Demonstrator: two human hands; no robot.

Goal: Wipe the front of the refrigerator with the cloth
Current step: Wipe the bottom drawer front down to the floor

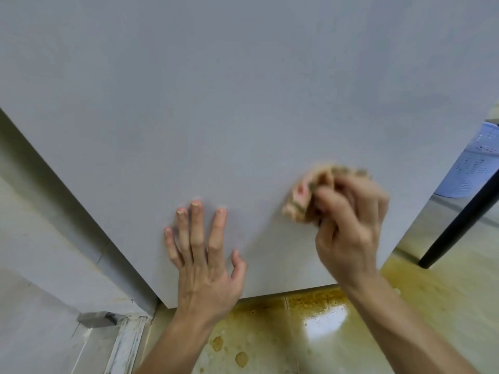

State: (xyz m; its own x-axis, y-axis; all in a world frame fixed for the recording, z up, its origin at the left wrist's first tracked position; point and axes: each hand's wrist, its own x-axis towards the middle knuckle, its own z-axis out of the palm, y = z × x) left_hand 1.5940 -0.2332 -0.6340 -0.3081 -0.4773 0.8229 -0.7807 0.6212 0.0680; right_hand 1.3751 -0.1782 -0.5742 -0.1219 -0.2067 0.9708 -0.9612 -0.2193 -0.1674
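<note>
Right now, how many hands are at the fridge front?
2. The left hand lies flat on the refrigerator near its bottom edge; the right hand holds the cloth against it.

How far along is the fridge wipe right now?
Done: the refrigerator front looks uniformly clean, though wiped areas can't be told apart. In hand: the right hand grips the cloth against its lower right; the left hand presses flat beside it. Left: unclear.

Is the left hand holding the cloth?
No, the cloth is bunched in the right hand, while the left hand lies flat with straight fingers on the refrigerator front.
</note>
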